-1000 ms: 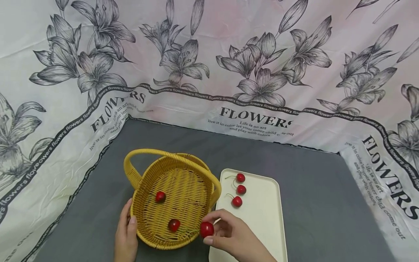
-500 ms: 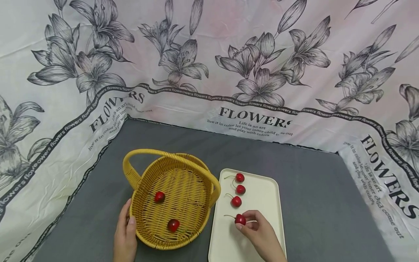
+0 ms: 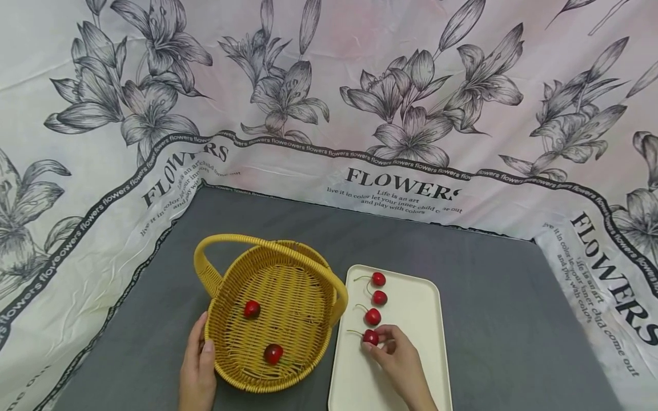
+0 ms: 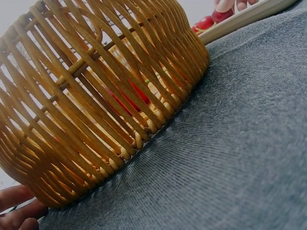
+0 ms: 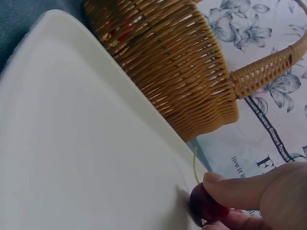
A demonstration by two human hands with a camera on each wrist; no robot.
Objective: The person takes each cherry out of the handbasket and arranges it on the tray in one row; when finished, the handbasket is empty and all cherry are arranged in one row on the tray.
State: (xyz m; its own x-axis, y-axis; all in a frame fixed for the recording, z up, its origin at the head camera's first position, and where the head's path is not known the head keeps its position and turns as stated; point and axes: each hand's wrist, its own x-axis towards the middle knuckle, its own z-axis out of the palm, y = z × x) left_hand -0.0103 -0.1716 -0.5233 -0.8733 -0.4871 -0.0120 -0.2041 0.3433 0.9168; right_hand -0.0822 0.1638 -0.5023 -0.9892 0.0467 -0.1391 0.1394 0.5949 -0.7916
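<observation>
My right hand (image 3: 398, 361) pinches a red cherry (image 3: 370, 337) by its body over the white tray (image 3: 406, 319), its stem pointing left. In the right wrist view that cherry (image 5: 207, 201) is between thumb and fingers, low at the tray's surface. Three stemmed cherries lie in a column just beyond it, the nearest cherry (image 3: 372, 316) close to my fingers. My left hand (image 3: 199, 368) rests against the left side of the yellow wicker basket (image 3: 267, 385), fingers outside the wall. Inside the basket lie two cherries, one upper left (image 3: 252, 309) and one lower (image 3: 273, 353).
The basket's arched handle (image 3: 267, 242) rises over its far side and reaches toward the tray's left edge. Grey cloth (image 3: 493, 297) covers the table. A white curtain with printed flowers (image 3: 401, 182) surrounds the back and sides.
My right hand has carried its cherry from beside the basket's right rim over to the tray, then slightly left and away from me, nearer the column. My left hand stays at the basket.
</observation>
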